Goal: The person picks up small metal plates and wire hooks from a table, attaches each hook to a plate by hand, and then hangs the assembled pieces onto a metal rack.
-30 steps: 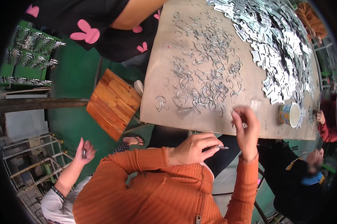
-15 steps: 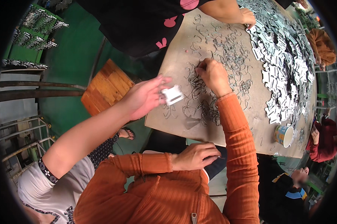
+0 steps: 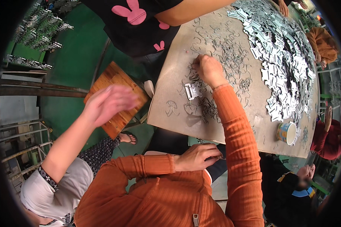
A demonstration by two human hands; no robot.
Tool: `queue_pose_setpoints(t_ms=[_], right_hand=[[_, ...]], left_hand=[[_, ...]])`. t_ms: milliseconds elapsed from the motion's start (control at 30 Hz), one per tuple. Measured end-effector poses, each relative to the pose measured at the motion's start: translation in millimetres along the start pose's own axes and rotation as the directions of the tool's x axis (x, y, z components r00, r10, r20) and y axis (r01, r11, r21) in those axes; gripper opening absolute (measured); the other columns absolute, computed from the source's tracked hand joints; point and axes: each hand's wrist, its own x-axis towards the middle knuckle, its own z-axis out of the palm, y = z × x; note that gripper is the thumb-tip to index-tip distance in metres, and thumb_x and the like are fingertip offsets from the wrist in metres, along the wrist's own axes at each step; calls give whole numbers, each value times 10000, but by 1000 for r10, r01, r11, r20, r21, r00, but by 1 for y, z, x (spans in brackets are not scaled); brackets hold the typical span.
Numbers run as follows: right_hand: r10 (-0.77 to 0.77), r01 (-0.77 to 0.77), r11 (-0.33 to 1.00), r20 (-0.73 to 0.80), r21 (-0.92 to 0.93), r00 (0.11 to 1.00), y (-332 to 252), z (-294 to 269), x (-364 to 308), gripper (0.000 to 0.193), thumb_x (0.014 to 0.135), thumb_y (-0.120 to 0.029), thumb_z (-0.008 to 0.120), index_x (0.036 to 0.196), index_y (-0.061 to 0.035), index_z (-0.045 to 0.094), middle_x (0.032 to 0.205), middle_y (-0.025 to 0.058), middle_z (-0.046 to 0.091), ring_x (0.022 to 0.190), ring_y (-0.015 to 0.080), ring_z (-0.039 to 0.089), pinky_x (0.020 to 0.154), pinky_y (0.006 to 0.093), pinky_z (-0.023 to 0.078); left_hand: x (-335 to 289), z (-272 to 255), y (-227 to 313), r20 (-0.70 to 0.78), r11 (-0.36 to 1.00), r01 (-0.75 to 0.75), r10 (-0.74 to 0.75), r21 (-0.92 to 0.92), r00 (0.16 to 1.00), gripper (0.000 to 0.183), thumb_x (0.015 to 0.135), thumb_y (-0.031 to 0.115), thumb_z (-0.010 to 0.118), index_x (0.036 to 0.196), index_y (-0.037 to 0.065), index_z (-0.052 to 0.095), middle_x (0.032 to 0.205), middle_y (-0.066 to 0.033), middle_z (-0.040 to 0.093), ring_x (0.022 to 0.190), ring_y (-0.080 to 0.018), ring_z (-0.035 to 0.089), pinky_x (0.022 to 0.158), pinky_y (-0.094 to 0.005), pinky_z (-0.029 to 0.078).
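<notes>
My left hand [image 3: 199, 157] rests in front of my lap below the table edge. Its fingers are closed on a thin metal piece [image 3: 220, 157], mostly hidden, with only a dark edge showing. My right hand [image 3: 209, 70] reaches onto the brown tabletop [image 3: 165, 89], fingertips pinched together among loose bent wire hooks [image 3: 234, 53]. Whether a hook is between those fingertips I cannot make out. A white metal plate with a slot [image 3: 193, 91] lies on the hooks just below my right hand.
A large heap of white metal plates [image 3: 287, 72] covers the table's right side, with a paper tub [image 3: 286, 133] at its near end. A wooden stool [image 3: 115, 121] stands left of the table. A co-worker's hand [image 3: 110, 102] hovers over it. Other people sit or stand around.
The co-worker's hand at left has let go of the white plate, which now lies on the hooks, and has drawn back left. My right hand has shifted slightly up and left.
</notes>
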Motion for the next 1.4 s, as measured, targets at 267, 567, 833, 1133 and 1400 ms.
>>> queue_pose_setpoints(t_ms=[267,567,833,1133,1400], right_hand=[[33,-18,992,-119,123,992,22,-24,-32,91,810,-104,612,879,-45,618,920,163,664,861,350,650,724,427,519],[434,-116,577,-184,809,882,71,-46,-128,131,810,-34,690,907,-39,601,787,32,664,705,110,645,593,252,486],[484,-308,269,149,912,862,72,-45,-184,149,834,-17,658,962,-20,581,832,45,670,713,118,662,585,213,497],[100,-21,891,-153,453,983,8,-25,-85,86,779,-151,708,836,-87,706,811,134,690,767,295,670,701,388,522],[199,-195,966,-6,171,980,-28,2,-28,222,790,-265,700,899,-72,700,838,154,691,826,320,662,755,405,510]], left_hand=[[-2,-2,3,3,1000,-6,6,11,1000,111,837,64,655,941,27,661,874,-96,622,773,-267,627,670,-343,513],[8,-7,9,-14,1000,-23,23,-3,1000,125,847,45,653,966,8,664,869,-94,633,733,-221,624,646,-314,499],[10,-3,5,-12,999,-34,35,11,999,130,851,8,641,978,-7,665,887,-102,645,759,-194,641,671,-287,520],[1,7,-8,19,996,-80,79,50,997,127,825,56,657,948,25,661,870,-104,621,772,-288,623,670,-358,511],[-4,10,-9,-24,996,-75,76,38,997,106,823,127,649,896,51,651,833,-93,589,779,-296,609,676,-393,505]])
